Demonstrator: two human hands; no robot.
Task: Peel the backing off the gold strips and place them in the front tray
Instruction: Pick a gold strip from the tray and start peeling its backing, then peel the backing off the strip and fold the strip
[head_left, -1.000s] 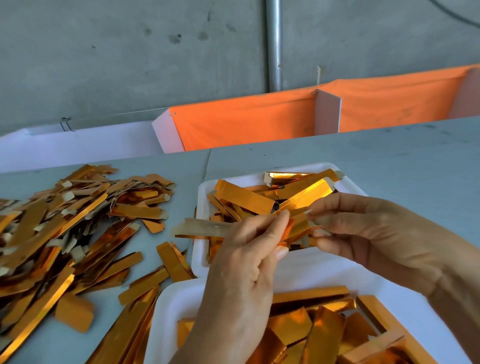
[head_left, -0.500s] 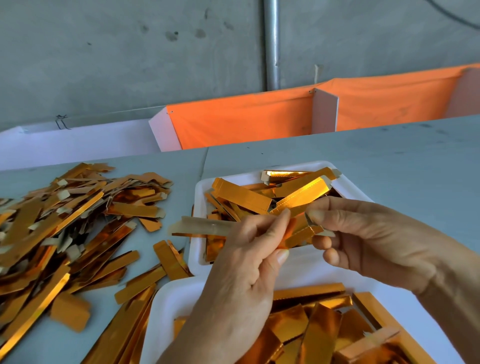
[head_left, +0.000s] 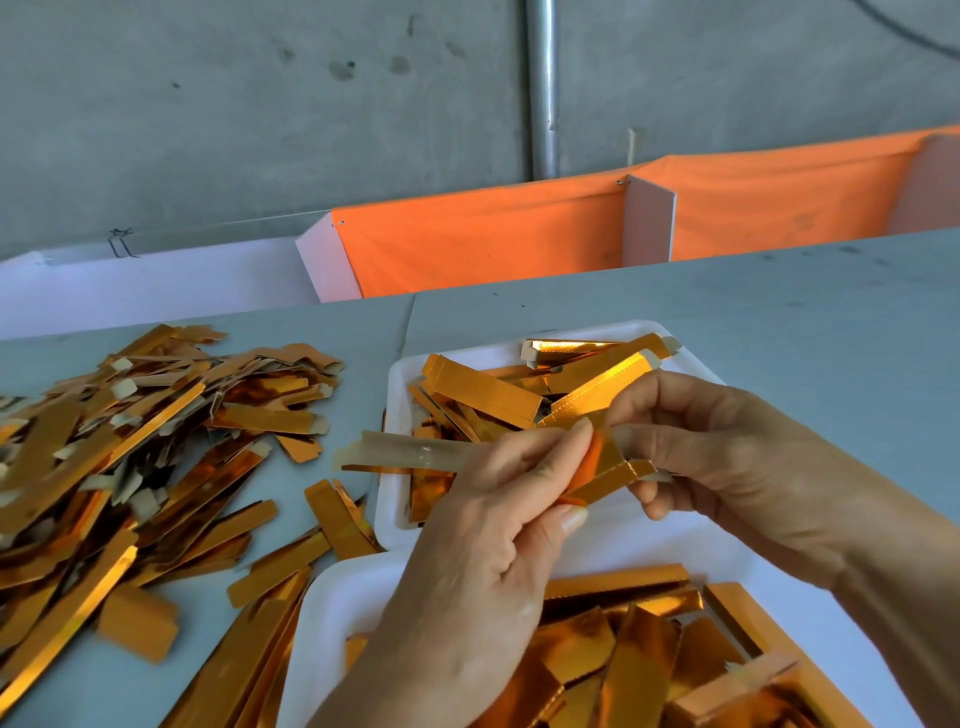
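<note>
- The left hand (head_left: 483, 561) pinches a gold strip (head_left: 597, 475) between thumb and forefinger, above the gap between the two trays.
- The right hand (head_left: 727, 462) pinches the same strip's other end, fingers curled round it.
- A pale, see-through backing (head_left: 405, 452) sticks out leftward from the left hand's fingers, over the far tray's left rim; whether it is fully free of the strip cannot be told, since the fingers hide the join.
- The far tray (head_left: 400, 384), white, holds a loose heap of gold strips, some folded into long box shapes; the hands cover its near right part.
- The front tray (head_left: 322, 623), white, lies nearest the camera and holds flat gold pieces; the left wrist covers its middle.
- The two trays touch or nearly touch, the front one's rim overlapping the far one's near edge.
- A large pile (head_left: 130, 457) of gold pieces and pale scraps spreads over the grey table (head_left: 779, 322) to the left, reaching up to both trays.
- Behind the table runs an orange cloth (head_left: 493, 234) with white panels, then a concrete wall with a metal pipe (head_left: 540, 88).
</note>
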